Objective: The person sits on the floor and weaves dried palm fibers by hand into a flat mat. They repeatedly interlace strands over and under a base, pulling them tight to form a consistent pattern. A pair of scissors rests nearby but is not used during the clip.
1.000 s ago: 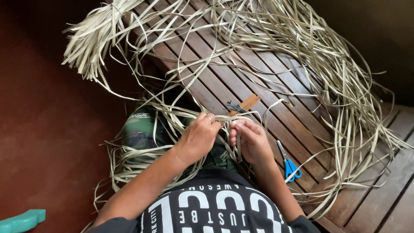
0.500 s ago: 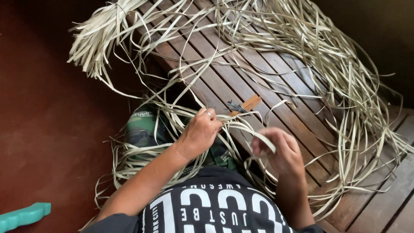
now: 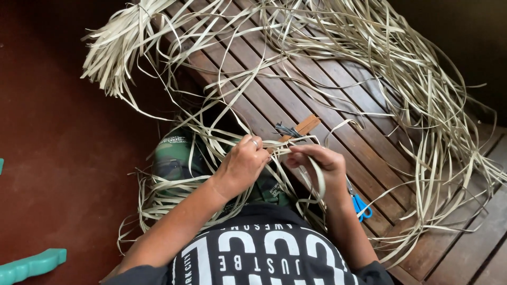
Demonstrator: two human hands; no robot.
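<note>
While strips (image 3: 422, 105) sprawl — scissors (image 3: 360, 203) beside right hand (image 3: 319, 163)

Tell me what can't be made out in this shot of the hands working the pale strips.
- Head view: scissors, only the blue handles show; the right hand and wrist hide the blades.
- Wooden tool: its near end is covered by strips and the left hand.
- Teal object: cut off by the left edge.
- Exact strip pinched: fingers hide the grip.

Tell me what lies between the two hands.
In the head view, pale strips bridge the short gap between the left hand and the right hand; both hands pinch them. The wooden tool lies just beyond.
</note>
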